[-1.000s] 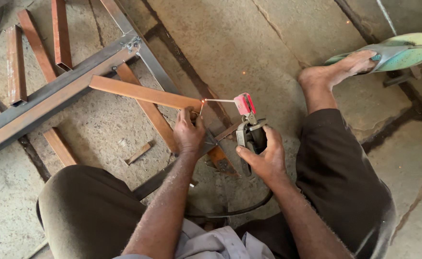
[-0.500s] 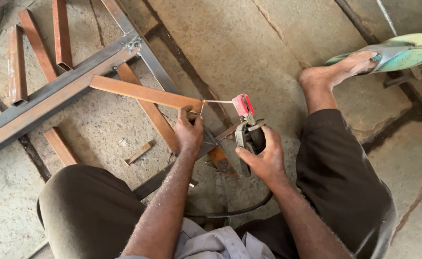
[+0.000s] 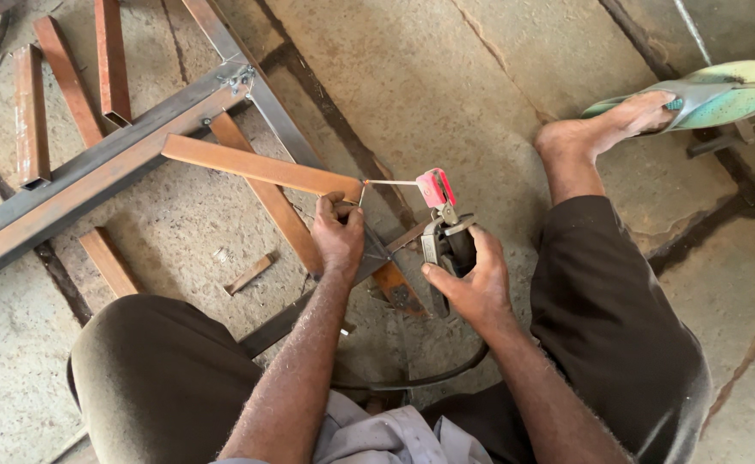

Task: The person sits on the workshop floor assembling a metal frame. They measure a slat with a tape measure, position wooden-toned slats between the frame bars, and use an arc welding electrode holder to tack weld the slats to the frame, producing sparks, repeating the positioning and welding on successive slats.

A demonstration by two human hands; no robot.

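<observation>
Left hand [image 3: 339,236], centre of frame, fingers closed on the near end of a rusty steel bar [image 3: 261,167] w/ thumb on top; bar runs up-left across a grey angle-iron frame [image 3: 94,172]. Right hand [image 3: 472,283], just right of it, wrapped tight round a dark electrode holder [image 3: 446,245] w/ red-pink head; thin welding rod [image 3: 390,182] reaches left from the head to the bar's end. Loose rusty bars [image 3: 30,116] lie upper left on concrete. Green flip-flop [image 3: 712,90] upper right. No labels visible.
</observation>
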